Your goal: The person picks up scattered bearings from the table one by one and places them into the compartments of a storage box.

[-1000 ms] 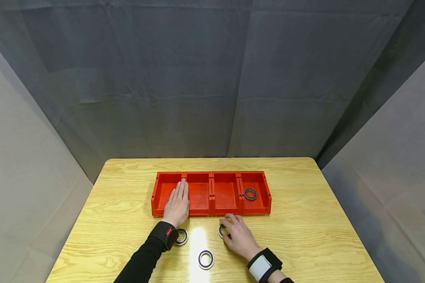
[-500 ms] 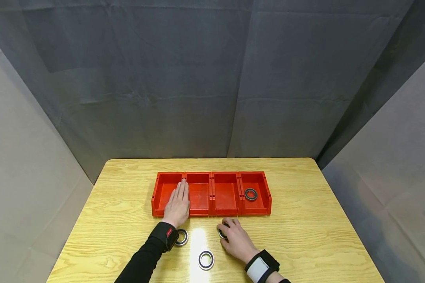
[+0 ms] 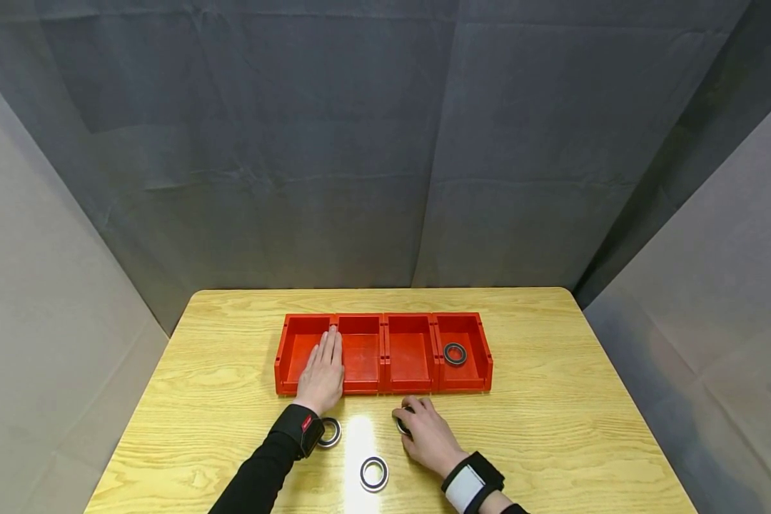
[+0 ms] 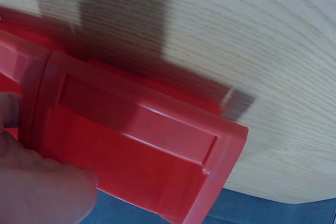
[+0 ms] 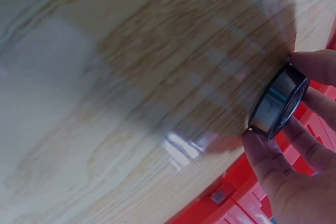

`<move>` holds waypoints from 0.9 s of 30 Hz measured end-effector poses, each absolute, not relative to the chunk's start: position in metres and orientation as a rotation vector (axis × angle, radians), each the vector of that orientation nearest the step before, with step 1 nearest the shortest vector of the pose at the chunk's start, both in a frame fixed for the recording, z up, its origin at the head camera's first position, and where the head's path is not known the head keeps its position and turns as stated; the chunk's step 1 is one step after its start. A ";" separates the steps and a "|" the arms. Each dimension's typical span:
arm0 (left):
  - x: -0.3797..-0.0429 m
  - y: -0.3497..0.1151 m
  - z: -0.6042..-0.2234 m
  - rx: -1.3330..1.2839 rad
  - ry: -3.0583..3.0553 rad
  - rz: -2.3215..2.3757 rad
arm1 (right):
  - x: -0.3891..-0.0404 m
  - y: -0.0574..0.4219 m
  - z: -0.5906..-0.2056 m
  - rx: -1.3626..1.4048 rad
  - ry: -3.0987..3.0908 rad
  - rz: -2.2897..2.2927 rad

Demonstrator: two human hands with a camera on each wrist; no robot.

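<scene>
My right hand (image 3: 427, 437) pinches a ball bearing (image 5: 279, 102) between thumb and fingertips, just in front of the red bin row. In the right wrist view its dark side face and shiny metal rim show; the head view has it mostly hidden under the fingers. With fingers straight, my left hand (image 3: 321, 371) rests over the divider between the two leftmost compartments of the red bins (image 3: 383, 389). Another bearing (image 3: 455, 353) lies flat in the rightmost compartment. One bearing (image 3: 330, 432) lies beside my left wrist, partly covered by the wristband, and one bearing (image 3: 374, 474) sits nearer me.
The light wooden table (image 3: 552, 428) extends to both sides of the bins. A dark grey cloth (image 3: 360, 143) hangs behind its far edge, and pale panels (image 3: 58, 285) flank it.
My right hand has drawn back slightly toward me and its fingers have closed round the bearing. The left hand and the other bearings have stayed in place.
</scene>
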State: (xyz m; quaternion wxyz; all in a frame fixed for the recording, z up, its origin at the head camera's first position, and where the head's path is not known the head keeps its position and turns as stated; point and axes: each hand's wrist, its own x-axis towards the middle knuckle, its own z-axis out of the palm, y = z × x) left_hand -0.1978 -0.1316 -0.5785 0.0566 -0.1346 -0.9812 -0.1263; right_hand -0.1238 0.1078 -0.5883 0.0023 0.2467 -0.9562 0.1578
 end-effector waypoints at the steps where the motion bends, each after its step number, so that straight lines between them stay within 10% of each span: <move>1: -0.198 -0.132 -0.578 -0.408 -2.975 -0.388 | -0.124 0.108 -0.588 0.774 -3.000 0.496; 27: -0.197 -0.132 -0.580 -0.414 -2.950 -0.371 | -0.124 0.107 -0.590 0.774 -2.923 0.468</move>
